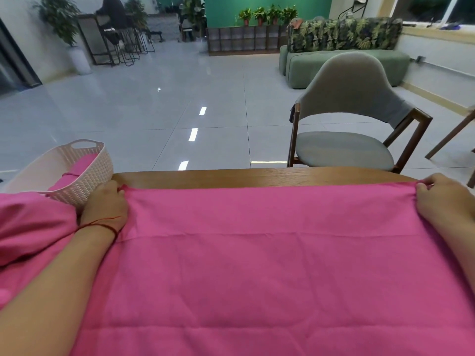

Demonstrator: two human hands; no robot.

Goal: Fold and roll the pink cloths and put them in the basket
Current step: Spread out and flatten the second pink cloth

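A large pink cloth (257, 253) lies spread flat over the wooden table (257, 177), reaching almost to its far edge. My left hand (106, 205) pinches the cloth's far left corner. My right hand (442, 199) pinches the far right corner. A white woven basket (87, 173) stands at the table's far left, just beyond my left hand, with a rolled pink cloth (77, 169) inside it. More pink cloth (30, 227) lies bunched at the left, in front of the basket.
A grey chair with wooden legs (347, 119) stands across the table at the right. Behind it is grey tiled floor, a green sofa (334, 65) and potted plants. A person sits at a counter far back left.
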